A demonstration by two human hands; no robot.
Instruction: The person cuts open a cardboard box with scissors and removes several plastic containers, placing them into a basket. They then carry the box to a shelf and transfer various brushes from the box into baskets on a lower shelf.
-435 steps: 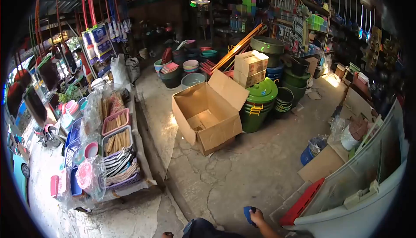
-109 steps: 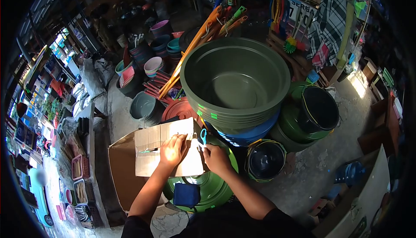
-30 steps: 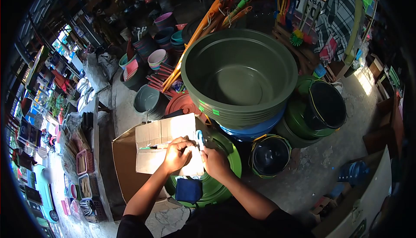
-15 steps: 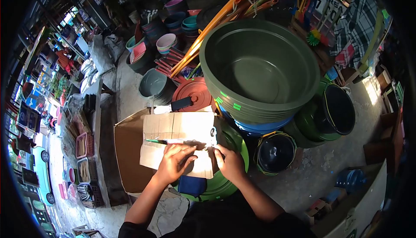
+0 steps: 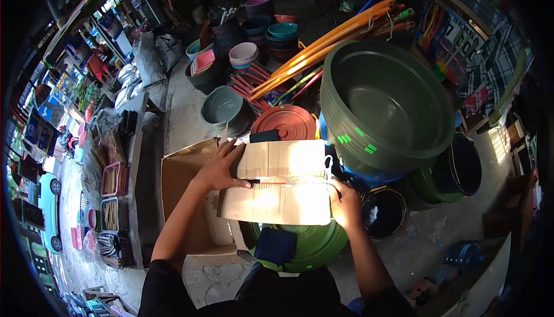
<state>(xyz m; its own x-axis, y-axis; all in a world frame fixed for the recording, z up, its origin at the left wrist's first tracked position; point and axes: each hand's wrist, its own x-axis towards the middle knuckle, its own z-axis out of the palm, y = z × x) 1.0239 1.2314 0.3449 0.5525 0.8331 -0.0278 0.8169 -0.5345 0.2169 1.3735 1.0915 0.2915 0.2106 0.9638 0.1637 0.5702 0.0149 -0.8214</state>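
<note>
A small cardboard box (image 5: 277, 201) with a lengthwise seam between its two flaps lies in bright sunlight in front of me. My left hand (image 5: 222, 167) grips its left end, thumb by the seam and fingers over the far flap's edge. My right hand (image 5: 346, 204) holds the right end, its fingers partly hidden. A small white loop (image 5: 329, 166) sticks out at that end. Under the box is a round green lid (image 5: 317, 239), with a dark blue folded cloth (image 5: 276, 244) on it. What lies inside the seam is hidden.
A larger open cardboard box (image 5: 179, 173) stands at the left. Big stacked dark green tubs (image 5: 381, 144) rise at the right, beside a black bucket (image 5: 384, 213). Beyond the cardboard are a red-brown lid (image 5: 285, 122), a grey basin (image 5: 224, 106) and orange poles (image 5: 329, 43).
My hands have moved from the middle of the seam out to the box's two ends. The flaps now lie closer together, and the green-tipped item at the seam no longer shows. The view has shifted.
</note>
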